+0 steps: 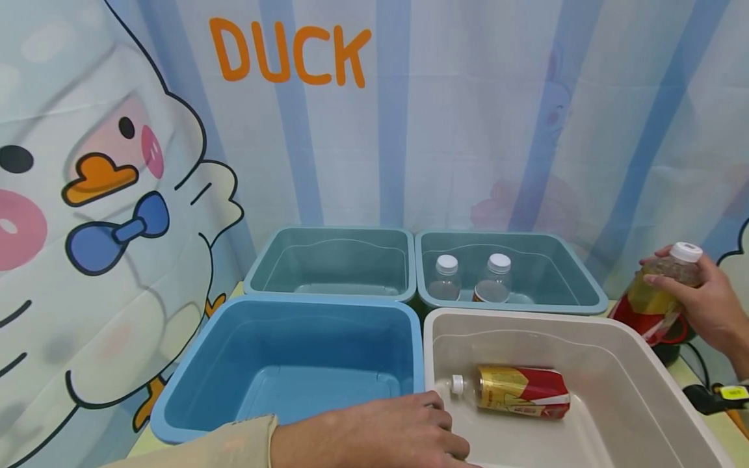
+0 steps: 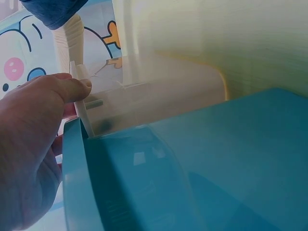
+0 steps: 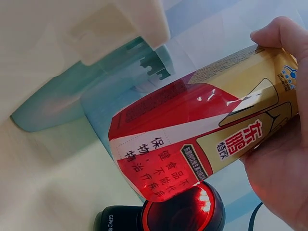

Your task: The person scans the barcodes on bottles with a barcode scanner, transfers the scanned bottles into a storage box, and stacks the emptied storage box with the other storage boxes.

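Observation:
My right hand [image 1: 710,305] grips a plastic drink bottle [image 1: 661,292] with a white cap and a red-and-gold label. The bottle is tilted, its base just above a black scanner [image 3: 183,211] with a glowing red ring. My left hand [image 1: 380,432] holds the rim of the beige bin [image 1: 620,403] where it meets the blue bin [image 1: 328,390]; its thumb lies over the edge in the left wrist view. A similar bottle [image 1: 521,390] lies on its side in the beige bin, cap to the left.
Two teal bins stand behind, the left one [image 1: 339,260] and the right one [image 1: 544,273]. Two white-capped bottles [image 1: 446,279] stand in the right teal bin. A printed duck curtain [image 1: 468,117] hangs behind. A black cable [image 1: 699,361] runs near the scanner.

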Tool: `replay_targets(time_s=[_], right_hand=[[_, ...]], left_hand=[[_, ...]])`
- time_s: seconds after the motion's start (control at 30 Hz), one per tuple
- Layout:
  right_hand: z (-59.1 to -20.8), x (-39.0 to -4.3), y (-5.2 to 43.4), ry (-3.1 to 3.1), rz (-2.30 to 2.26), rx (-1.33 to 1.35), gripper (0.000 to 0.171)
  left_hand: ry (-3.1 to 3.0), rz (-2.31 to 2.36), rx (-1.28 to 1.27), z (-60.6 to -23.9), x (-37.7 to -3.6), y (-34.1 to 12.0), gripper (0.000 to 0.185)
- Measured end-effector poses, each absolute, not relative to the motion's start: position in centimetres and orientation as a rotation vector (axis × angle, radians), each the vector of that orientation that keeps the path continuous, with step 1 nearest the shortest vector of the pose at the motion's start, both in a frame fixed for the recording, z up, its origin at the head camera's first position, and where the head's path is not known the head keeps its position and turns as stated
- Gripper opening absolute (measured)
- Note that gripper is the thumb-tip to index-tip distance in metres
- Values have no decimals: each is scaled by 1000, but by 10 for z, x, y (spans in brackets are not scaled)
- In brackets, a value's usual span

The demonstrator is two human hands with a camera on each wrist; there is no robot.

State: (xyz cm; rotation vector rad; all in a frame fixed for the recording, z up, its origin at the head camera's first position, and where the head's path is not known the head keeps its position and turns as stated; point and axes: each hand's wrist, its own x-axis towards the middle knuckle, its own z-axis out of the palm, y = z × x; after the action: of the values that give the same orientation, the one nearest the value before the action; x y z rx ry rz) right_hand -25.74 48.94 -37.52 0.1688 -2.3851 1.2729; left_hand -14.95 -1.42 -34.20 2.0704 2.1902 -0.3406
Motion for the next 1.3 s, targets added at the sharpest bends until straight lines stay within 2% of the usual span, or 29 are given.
replay_targets(time_s=[0.9,1.3], right_hand=[[-313,-256,457,-2486,1052,54,58],[-278,-262,418,-2487,924,224,68]], left_hand=[[2180,-295,2069,-341,-150,-15,45],[2180,-295,2072,-341,-150,-15,45]])
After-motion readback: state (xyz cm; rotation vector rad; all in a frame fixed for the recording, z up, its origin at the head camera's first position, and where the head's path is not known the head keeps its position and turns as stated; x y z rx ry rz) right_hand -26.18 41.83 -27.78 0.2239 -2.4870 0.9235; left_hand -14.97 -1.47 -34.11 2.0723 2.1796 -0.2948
